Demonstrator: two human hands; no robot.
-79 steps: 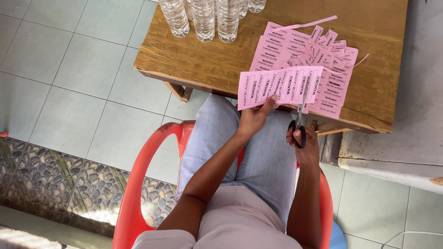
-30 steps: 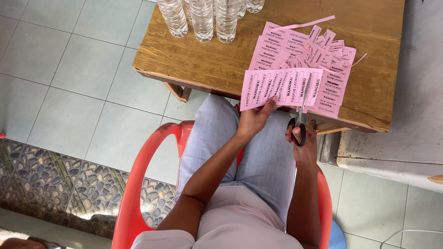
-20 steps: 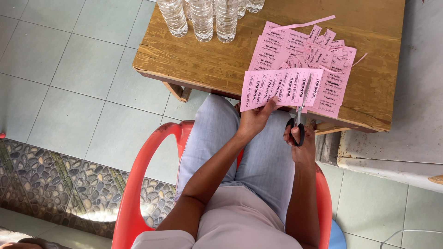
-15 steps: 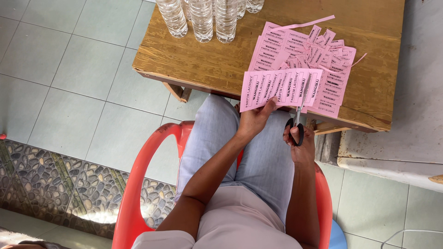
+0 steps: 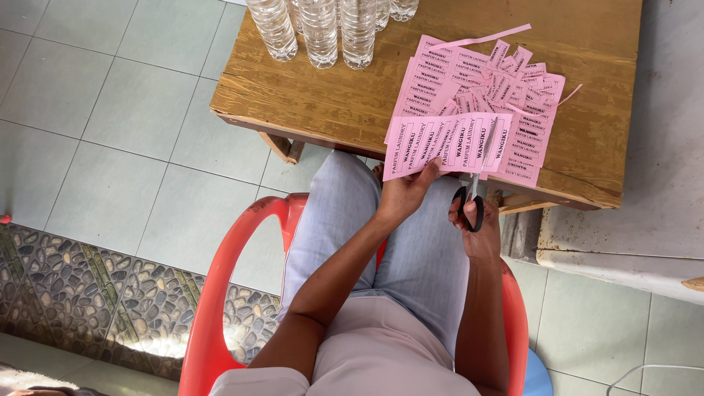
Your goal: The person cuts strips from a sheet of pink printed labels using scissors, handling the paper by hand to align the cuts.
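**A:** What does the head view show, and how far along is the work?

**B:** A person sits in a red plastic chair [image 5: 220,293] at a wooden table [image 5: 330,95], seen from above. The left hand [image 5: 402,192] pinches the lower edge of a pink sheet of printed labels [image 5: 440,143], held just above the table's near edge. The right hand [image 5: 478,226] is closed through the handles of black scissors [image 5: 473,198], whose blades run up into the sheet near its right end. Judging by the table, much is already cut: a pile of pink label pieces [image 5: 506,88] lies there with a thin pink offcut strip [image 5: 484,38] at the far side. The held sheet looks mostly whole, several columns uncut.

**A:** Any containers?

**B:** Clear plastic bottles [image 5: 323,29] stand at the table's far left edge, well apart from the paper. Their tops are out of frame, and I cannot tell whether they hold anything.
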